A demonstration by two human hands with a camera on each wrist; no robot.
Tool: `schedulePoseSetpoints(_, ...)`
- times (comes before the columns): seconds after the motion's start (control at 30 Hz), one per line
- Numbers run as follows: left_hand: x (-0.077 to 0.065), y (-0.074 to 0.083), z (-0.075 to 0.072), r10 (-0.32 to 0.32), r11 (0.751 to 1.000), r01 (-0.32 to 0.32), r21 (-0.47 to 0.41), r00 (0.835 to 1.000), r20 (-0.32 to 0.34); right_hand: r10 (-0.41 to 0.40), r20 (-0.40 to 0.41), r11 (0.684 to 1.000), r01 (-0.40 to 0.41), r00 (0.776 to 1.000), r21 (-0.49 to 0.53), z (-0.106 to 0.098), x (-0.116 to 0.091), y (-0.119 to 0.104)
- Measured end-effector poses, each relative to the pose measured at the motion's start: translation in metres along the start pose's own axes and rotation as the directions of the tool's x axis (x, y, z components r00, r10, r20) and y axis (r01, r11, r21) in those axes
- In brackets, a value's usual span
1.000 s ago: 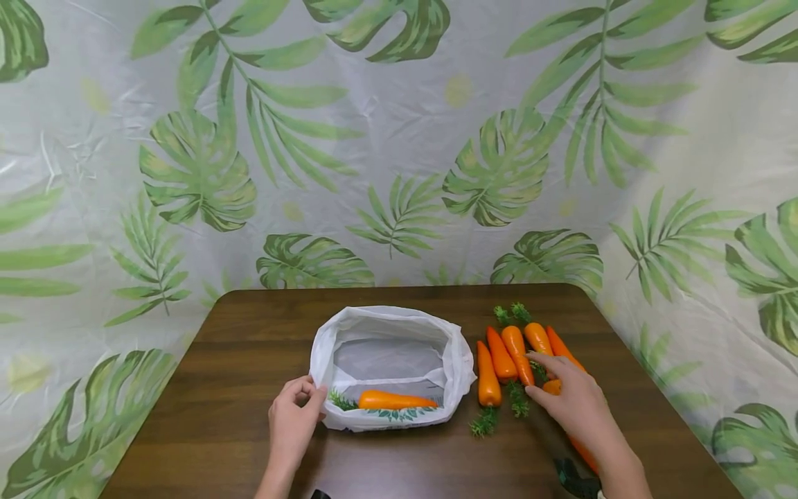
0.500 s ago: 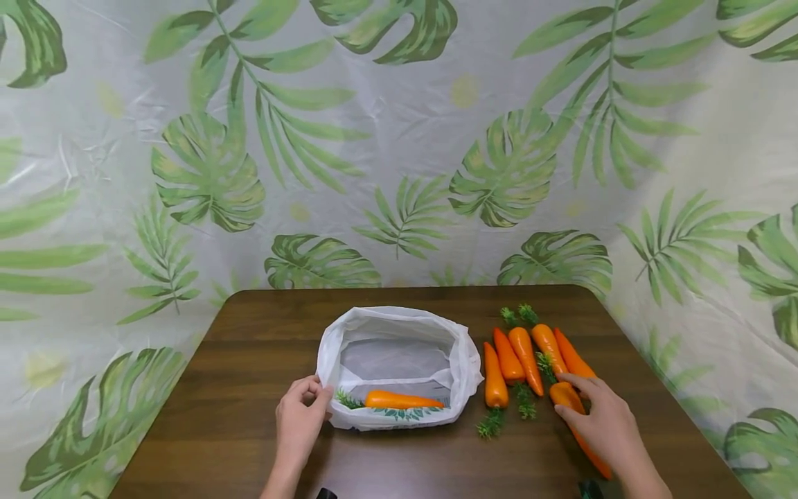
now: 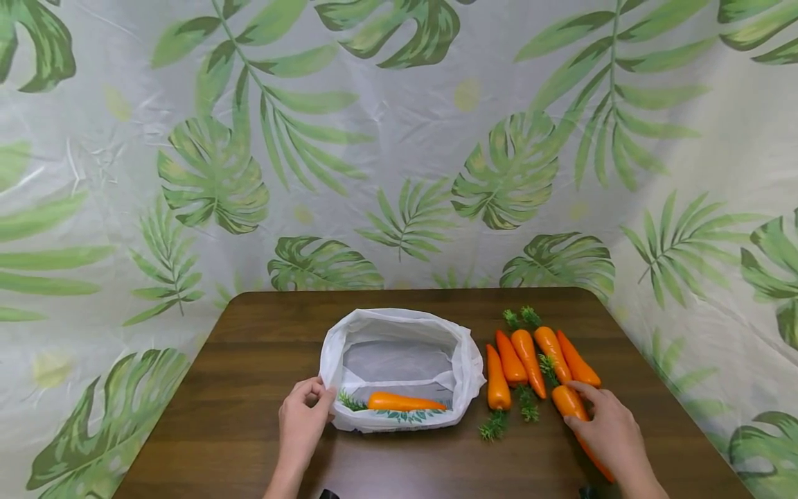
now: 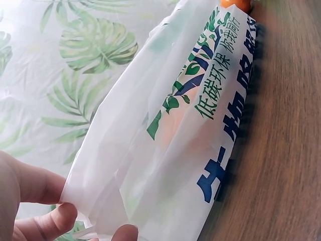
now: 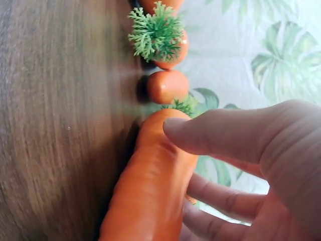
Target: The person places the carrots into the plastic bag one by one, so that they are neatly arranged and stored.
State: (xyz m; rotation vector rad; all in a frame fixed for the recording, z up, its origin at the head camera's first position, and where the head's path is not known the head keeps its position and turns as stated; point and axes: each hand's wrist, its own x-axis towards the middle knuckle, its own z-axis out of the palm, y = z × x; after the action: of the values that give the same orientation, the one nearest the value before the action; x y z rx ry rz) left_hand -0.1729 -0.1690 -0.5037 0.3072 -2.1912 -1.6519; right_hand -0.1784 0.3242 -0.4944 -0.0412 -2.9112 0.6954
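Observation:
My left hand [image 3: 304,419] pinches the left rim of a white plastic bag [image 3: 399,317], which stands with its mouth wide. Green leaves and blue lettering mark its outer wall [image 4: 150,165] in the left wrist view. Inside, along the front, lies one orange carrot [image 3: 406,402] with its green top to the left. My right hand [image 3: 609,430] grips another carrot [image 3: 569,402] near its thick end, thumb on one side and fingers on the other. In the right wrist view this carrot [image 5: 150,191] points toward the camera, its far side hidden by the fingers.
Several more carrots lie side by side right of the bag, among them a leftmost carrot [image 3: 497,381] and a rightmost carrot [image 3: 578,360]. The brown wooden table [image 3: 249,360] ends at a leaf-patterned curtain [image 3: 405,152]. A dark object [image 3: 328,494] shows at the bottom edge.
My right hand has moved right and toward me, from over the carrot row onto the near carrot, and its fingers have closed around it. My left hand keeps its hold on the bag.

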Motion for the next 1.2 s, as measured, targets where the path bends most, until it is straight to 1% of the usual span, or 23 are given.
schedulePoseSetpoints(0.27, 0.001, 0.0, -0.001, -0.004, 1.0, 0.004, 0.005, 1.0, 0.004, 0.067, 0.07, 0.998, -0.067, 0.995, -0.007, 0.002, 0.004, 0.002)
schedulePoseSetpoints(0.43, 0.001, -0.001, 0.0, -0.002, 1.0, 0.002, 0.012, 1.0, 0.002, 0.078, 0.104, 0.997, -0.078, 0.992, -0.004, 0.001, 0.007, 0.002)
schedulePoseSetpoints(0.77, 0.001, -0.001, 0.0, 0.012, 1.0, -0.012, 0.022, 1.0, -0.004, 0.098, 0.112, 0.995, -0.098, 0.989, -0.005, 0.0, 0.006, 0.0)
schedulePoseSetpoints(1.07, 0.001, -0.001, 0.0, 0.025, 1.0, -0.024, 0.014, 1.0, -0.005, 0.072, 0.085, 0.997, -0.073, 0.994, 0.014, -0.005, 0.005, -0.005)
schedulePoseSetpoints(1.2, 0.001, 0.0, -0.001, 0.017, 1.0, -0.017, 0.018, 1.0, -0.004, 0.062, 0.073, 0.998, -0.063, 0.995, 0.018, -0.007, 0.004, -0.009)
